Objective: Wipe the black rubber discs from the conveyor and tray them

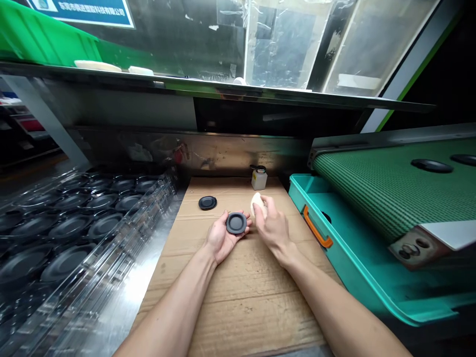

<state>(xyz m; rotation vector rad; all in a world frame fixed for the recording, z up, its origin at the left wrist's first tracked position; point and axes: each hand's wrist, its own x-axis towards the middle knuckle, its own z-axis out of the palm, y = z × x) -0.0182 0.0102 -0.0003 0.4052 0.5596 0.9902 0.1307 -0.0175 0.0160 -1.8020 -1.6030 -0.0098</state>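
Observation:
My left hand (222, 239) is turned palm up and holds a round black plastic piece (236, 223) with a raised rim, thumb at its edge and fingers beneath. My right hand (273, 225) pinches a folded white wiping pad (256, 202), just right of the black piece and apart from it. A second black piece (207, 202) lies flat on the cardboard sheet (256, 307), beyond my left hand. Behind my right hand stands a small whitish bottle (259, 179) with a dark top.
Clear plastic trays (122, 248) of several black pieces are stacked at left. To the right is a teal bin (357, 267) with an orange handle, under a green conveyor belt (394, 173) carrying black pieces. A metal shelf (208, 85) crosses above, with a green crate (48, 39).

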